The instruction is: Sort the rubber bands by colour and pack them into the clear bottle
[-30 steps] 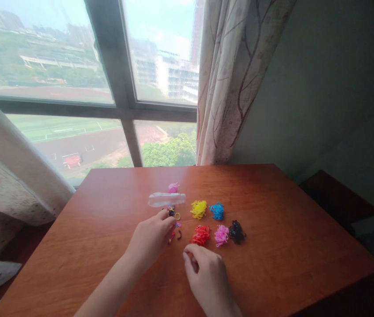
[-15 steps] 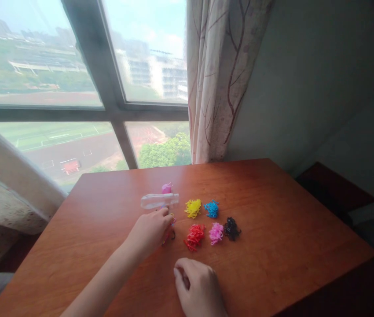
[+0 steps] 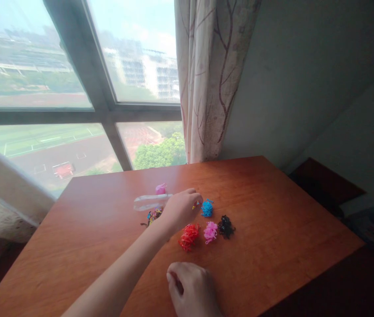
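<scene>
My left hand [image 3: 185, 206] reaches across the table and hovers over the spot of the yellow pile, which it mostly hides. Its fingertips are pinched, with a bit of yellow elastic band [image 3: 194, 207] showing at them. Just right of the fingers is a pile of blue bands [image 3: 207, 208]. Nearer lie red bands [image 3: 189, 237], pink bands [image 3: 210, 232] and black bands [image 3: 226, 226]. Left of my wrist, a mixed-colour heap [image 3: 154, 215] is partly covered by the forearm. My right hand [image 3: 192, 288] rests loosely curled at the near side, nothing visible in it.
A clear plastic pouch or tube [image 3: 147, 202] lies behind the mixed heap, with a magenta bundle [image 3: 161, 189] beyond it. The brown wooden table [image 3: 273, 246] meets a window and a curtain [image 3: 203, 88] at its far side.
My left hand has moved right from the mixed heap to above the yellow pile, uncovering the heap. My right hand stays curled on the table. The view has shifted slightly right.
</scene>
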A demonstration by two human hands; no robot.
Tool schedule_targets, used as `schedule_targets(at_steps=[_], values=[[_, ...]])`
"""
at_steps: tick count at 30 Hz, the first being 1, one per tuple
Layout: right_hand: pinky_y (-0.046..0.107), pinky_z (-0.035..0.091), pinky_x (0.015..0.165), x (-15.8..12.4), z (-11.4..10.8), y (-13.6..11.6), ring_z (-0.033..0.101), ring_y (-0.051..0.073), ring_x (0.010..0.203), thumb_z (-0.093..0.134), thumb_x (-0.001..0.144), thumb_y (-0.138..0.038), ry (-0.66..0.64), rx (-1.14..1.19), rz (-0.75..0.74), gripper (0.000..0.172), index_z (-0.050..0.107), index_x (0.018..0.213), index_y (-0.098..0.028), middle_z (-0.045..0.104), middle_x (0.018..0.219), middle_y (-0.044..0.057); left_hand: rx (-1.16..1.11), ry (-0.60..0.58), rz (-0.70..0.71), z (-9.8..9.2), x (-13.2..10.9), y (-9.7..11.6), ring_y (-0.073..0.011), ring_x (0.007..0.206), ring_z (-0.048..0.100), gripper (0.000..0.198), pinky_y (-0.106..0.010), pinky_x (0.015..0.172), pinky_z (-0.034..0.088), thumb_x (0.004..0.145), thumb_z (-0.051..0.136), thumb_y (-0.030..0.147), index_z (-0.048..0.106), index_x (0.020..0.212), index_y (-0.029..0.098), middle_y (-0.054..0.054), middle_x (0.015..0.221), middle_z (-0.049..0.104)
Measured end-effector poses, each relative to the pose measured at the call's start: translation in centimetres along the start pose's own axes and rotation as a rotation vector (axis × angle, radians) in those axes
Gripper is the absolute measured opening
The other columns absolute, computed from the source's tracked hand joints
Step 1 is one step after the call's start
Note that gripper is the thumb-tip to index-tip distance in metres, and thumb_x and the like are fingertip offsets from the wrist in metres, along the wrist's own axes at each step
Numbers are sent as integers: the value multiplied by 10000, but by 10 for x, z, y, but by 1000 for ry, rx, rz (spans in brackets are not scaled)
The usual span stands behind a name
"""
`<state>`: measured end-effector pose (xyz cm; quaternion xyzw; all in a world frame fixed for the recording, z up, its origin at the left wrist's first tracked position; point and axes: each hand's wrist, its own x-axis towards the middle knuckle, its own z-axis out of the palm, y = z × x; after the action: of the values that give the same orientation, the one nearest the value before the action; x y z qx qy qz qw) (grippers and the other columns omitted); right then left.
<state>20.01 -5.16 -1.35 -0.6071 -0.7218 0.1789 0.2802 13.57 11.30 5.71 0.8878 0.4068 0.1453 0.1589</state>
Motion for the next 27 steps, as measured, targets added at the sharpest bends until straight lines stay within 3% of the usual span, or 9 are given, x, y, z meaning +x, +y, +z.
schedule_targets(at_steps=[5, 9, 13, 18, 21, 27], values=[[210, 353, 609, -2, 5, 2, 636, 133, 650, 520, 802, -95, 20, 33, -3, 171, 597, 754, -241, 684, 707, -41, -10, -8, 15, 21, 27, 3, -171, 734, 644, 135, -251, 629, 444, 816, 581, 168, 706, 827, 217, -32, 864, 681], [221, 348, 608, -2, 5, 2, 633, 138, 650, 520, 794, -94, 32, 51, -5, 174, 599, 757, -245, 681, 706, -45, -38, 4, 10, 19, 18, -2, -158, 728, 634, 128, -237, 626, 439, 808, 595, 167, 701, 855, 221, -19, 852, 679], [230, 329, 594, -1, 3, 1, 619, 133, 629, 515, 792, -87, 32, 39, 2, 177, 582, 740, -242, 663, 680, -46, -61, 54, -37, -2, -16, -14, -139, 694, 608, 151, -225, 603, 421, 869, 536, 201, 687, 872, 208, -22, 850, 674], [244, 330, 591, 2, 5, -3, 627, 141, 632, 520, 824, -83, 62, -14, 42, 181, 584, 762, -241, 666, 696, -39, -65, 129, -128, -25, -76, -36, -133, 636, 572, 170, -221, 578, 402, 888, 502, 225, 665, 847, 196, -14, 785, 667], [251, 355, 601, 11, 4, -10, 652, 167, 674, 546, 854, -99, 56, -100, 75, 160, 607, 817, -242, 686, 738, -19, -85, 177, -206, -21, -111, -47, -123, 599, 553, 171, -218, 569, 408, 898, 505, 278, 662, 886, 212, 1, 792, 667], [265, 435, 605, 43, -1, -29, 700, 221, 767, 598, 888, -142, -61, -302, 155, 177, 632, 1034, -235, 727, 849, 36, -123, 188, -271, 9, -159, -55, -122, 601, 578, 199, -213, 602, 455, 911, 462, 253, 655, 948, 222, 6, 788, 658]])
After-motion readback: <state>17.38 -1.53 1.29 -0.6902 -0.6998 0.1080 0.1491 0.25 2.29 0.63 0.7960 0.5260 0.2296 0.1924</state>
